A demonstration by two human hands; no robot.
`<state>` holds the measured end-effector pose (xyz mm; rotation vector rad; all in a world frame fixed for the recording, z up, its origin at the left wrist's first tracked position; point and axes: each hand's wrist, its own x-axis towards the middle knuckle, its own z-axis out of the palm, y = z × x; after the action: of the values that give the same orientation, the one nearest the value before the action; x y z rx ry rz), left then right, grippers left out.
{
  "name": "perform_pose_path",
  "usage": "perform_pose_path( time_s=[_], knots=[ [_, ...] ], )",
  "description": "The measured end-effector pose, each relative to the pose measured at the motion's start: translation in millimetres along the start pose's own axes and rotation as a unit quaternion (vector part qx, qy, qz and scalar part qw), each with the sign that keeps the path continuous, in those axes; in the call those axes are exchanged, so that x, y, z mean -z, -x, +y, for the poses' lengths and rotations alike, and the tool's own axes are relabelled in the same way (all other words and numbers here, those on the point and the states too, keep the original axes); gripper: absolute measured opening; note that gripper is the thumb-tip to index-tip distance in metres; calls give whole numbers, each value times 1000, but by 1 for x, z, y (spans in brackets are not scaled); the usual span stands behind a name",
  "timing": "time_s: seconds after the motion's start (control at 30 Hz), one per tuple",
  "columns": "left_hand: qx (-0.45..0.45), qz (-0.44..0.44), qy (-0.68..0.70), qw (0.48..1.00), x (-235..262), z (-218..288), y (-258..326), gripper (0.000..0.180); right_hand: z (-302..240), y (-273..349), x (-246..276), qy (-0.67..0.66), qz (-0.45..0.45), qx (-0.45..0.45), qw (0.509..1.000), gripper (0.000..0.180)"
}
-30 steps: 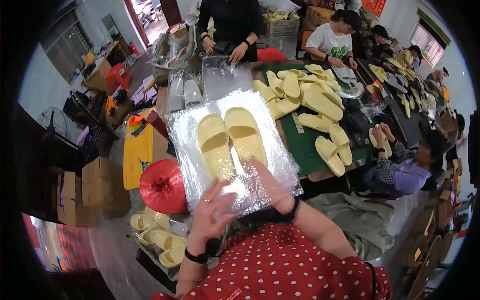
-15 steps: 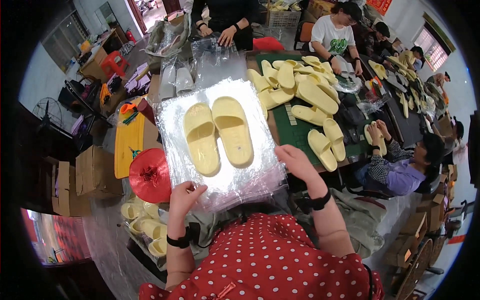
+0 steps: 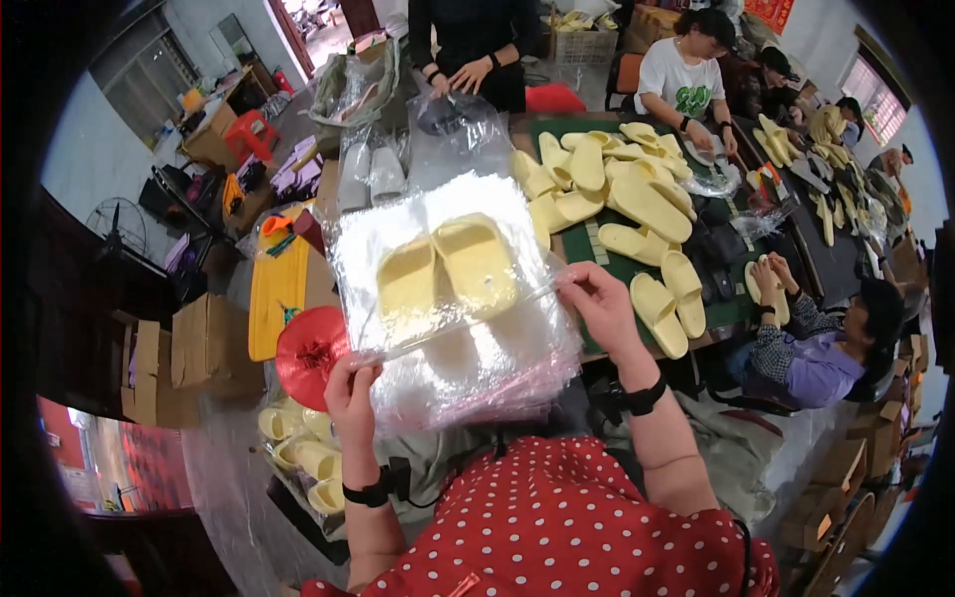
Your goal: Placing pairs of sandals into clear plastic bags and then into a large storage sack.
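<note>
Pinches the near edge of a clear bag between thumb and fingers of both hands: at its left end with the left hand, at its right end with the right hand. Holds that edge stretched and slanting, higher in view on the right, above a silvery stack with pinkish near edges. Shows two yellow slippers side by side through the film, over the stack and just beyond the hands. Wears dark bands on both wrists and a red dotted garment.

Has a red roll just beside the stack on the left, near a yellow board, with bagged slippers lower down. Has a loose pile of yellow slippers to the right on the green tabletop, and grey slippers beyond the stack. Faces a co-worker in black handling a dark thing in clear film; is near another in purple, seated on the right, holding a yellow slipper.
</note>
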<state>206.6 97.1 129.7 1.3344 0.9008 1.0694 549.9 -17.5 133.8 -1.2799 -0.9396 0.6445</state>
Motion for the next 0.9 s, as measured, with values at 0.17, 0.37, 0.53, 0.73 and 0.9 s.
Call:
perform_pose_path(
  time_s=[0.17, 0.37, 0.53, 0.73, 0.9],
  knots=[
    [-205, -6, -129, 970, 4, -26, -1, 13, 27, 12, 1, -4, -9, 62, 998, 8],
    [-156, -91, -251, 951, 17, -76, 14, 9, 50, 38, 10, 189, -4, 39, 981, 22],
    [65, 59, 1, 996, -5, -49, 1, 29, -10, 28, -26, 357, 81, 196, 910, 31],
    [143, 78, -82, 983, -22, -42, -21, 55, 39, 37, -67, 370, -17, 77, 926, 37],
    [148, 7, -76, 986, -43, -23, -39, 61, 55, 39, -72, 338, 1, 55, 939, 38]
  ],
)
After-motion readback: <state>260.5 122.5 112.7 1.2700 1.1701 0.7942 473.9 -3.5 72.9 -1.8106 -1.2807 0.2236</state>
